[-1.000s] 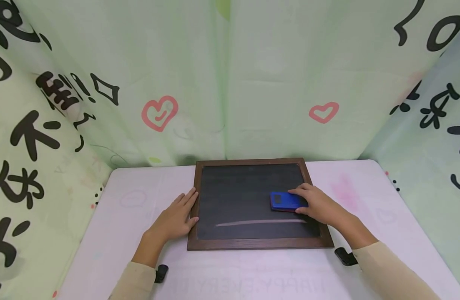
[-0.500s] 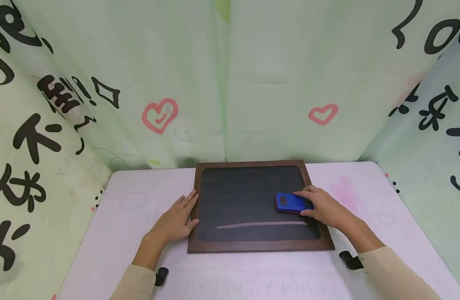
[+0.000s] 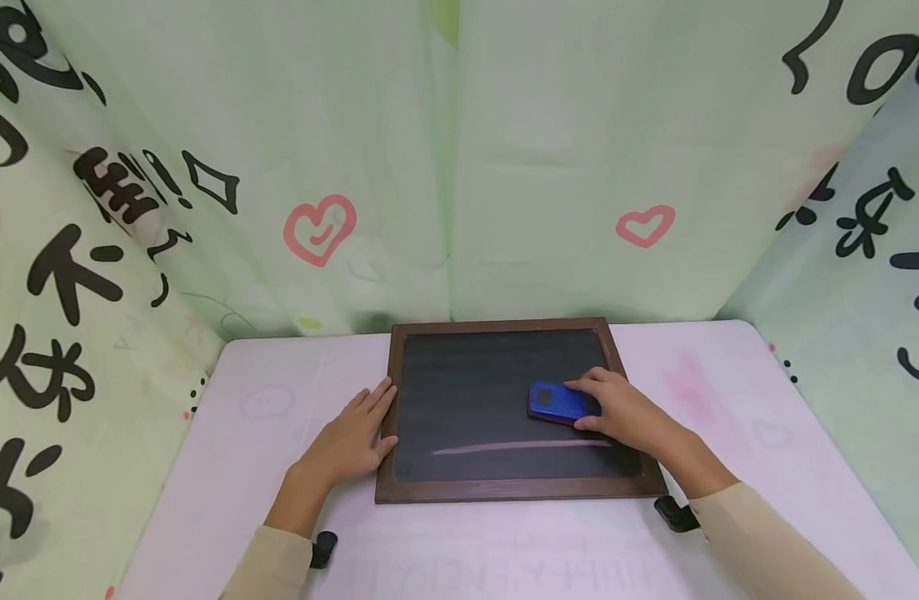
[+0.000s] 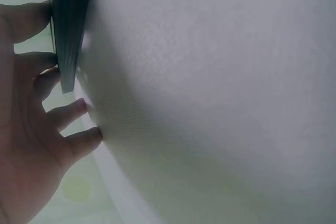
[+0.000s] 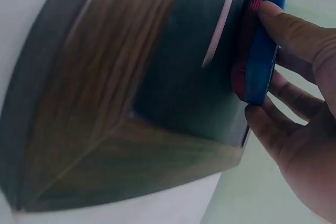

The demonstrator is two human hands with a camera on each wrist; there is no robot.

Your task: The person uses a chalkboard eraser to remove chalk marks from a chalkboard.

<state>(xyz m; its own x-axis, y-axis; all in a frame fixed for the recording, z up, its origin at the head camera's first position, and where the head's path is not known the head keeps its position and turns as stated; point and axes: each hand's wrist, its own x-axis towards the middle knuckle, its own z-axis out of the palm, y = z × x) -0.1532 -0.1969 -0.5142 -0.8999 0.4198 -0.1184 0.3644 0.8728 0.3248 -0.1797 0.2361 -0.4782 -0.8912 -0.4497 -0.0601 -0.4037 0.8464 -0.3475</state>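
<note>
The blue eraser (image 3: 555,402) lies flat on the dark slate of the chalkboard (image 3: 466,392), right of the board's middle and just above a long pale chalk line (image 3: 519,447) that runs across the lower part of the slate. The chalkboard, framed in dark brown wood, rests flat on the white table (image 3: 242,467), with its far edge close to the green curtain (image 3: 444,167) hung behind and to both sides, printed with black characters and pink hearts. Starting from the left, the left hand (image 3: 350,437) lies palm down on the table with its fingers straight and slightly spread, the fingertips touching the left side of the wooden frame; the left wrist view shows those fingers (image 4: 79,111) resting against the frame's edge. A small black clip (image 3: 322,548) sits on the table just beside the left sleeve. Further right, the right hand (image 3: 624,412) grips the eraser, thumb on the near side and fingers curled over the far side; the right wrist view shows the eraser's (image 5: 265,51) red felt underside pressed against the slate. Another black clip (image 3: 672,514) sits by the right sleeve, near the board's lower right corner.
</note>
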